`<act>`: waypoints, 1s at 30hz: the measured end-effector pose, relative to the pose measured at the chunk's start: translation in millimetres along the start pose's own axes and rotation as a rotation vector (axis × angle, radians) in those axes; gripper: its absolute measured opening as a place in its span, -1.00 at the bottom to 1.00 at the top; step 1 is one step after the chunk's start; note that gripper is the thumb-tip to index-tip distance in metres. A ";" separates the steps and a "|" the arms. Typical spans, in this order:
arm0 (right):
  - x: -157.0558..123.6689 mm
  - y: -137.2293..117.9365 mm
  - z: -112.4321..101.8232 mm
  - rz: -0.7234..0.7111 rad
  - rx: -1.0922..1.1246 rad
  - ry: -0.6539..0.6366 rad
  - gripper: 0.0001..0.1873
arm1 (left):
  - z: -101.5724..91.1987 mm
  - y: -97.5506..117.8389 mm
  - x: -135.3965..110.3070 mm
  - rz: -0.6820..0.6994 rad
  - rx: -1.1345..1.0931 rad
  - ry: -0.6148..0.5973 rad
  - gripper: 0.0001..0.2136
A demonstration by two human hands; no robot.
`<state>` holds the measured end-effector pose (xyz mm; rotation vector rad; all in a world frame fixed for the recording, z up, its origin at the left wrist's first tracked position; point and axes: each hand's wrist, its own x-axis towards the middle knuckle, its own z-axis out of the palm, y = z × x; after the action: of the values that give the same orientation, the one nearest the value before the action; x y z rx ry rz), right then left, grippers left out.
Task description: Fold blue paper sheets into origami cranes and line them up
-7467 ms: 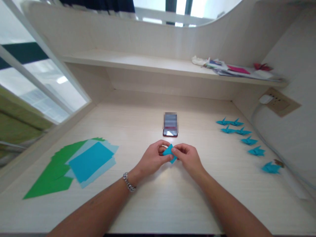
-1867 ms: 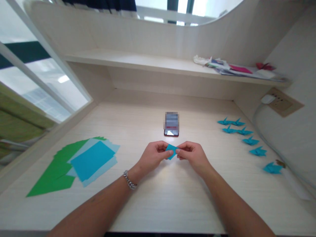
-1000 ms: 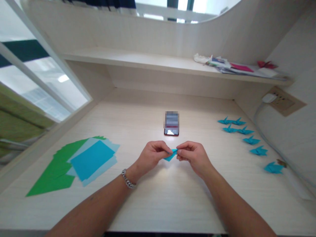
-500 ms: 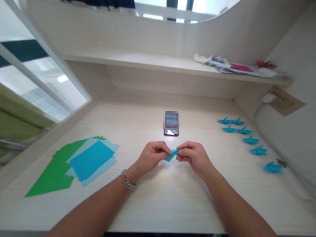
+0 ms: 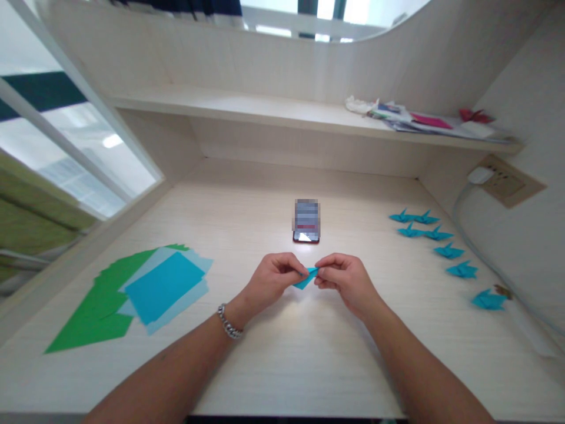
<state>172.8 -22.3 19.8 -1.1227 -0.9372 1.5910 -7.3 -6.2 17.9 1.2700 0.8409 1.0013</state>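
A small piece of folded blue paper (image 5: 304, 281) is pinched between my two hands, just above the desk and below the phone (image 5: 306, 221). My left hand (image 5: 279, 274), with a chain bracelet (image 5: 230, 322) at its wrist, grips the paper's left side between thumb and forefinger. On the right side, my right hand (image 5: 343, 279) holds the paper's upper tip with thumb and fingers closed. The fingers cover both ends of the paper, so its full shape is hidden.
At the left lie blue sheets (image 5: 165, 288) over green sheets (image 5: 101, 306). Several folded blue paper cranes (image 5: 449, 251) line the right side, beside a white cable (image 5: 468, 235) from the wall socket (image 5: 507, 179). A shelf (image 5: 265, 109) bearing papers (image 5: 430, 122) crosses the back.
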 end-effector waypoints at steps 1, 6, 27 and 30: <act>0.2 0.1 -0.1 0.007 0.005 0.005 -0.84 | 0.0 0.2 -0.1 -0.002 0.005 -0.002 -0.95; 0.1 -2.8 -1.5 0.076 0.047 -0.027 -0.85 | -1.4 -1.6 0.3 0.001 -0.015 -0.020 -0.95; 1.7 4.2 -5.0 0.008 -0.249 -0.091 -0.82 | -1.0 0.7 0.8 -0.127 0.054 -0.059 -0.92; 1.9 2.7 -6.1 0.011 -0.253 -0.071 -0.80 | -3.6 0.7 1.7 -0.168 0.000 -0.078 -0.89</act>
<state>177.6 -20.8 15.1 -1.2514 -1.2066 1.5601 -10.1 -3.3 18.2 1.2093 0.8721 0.8137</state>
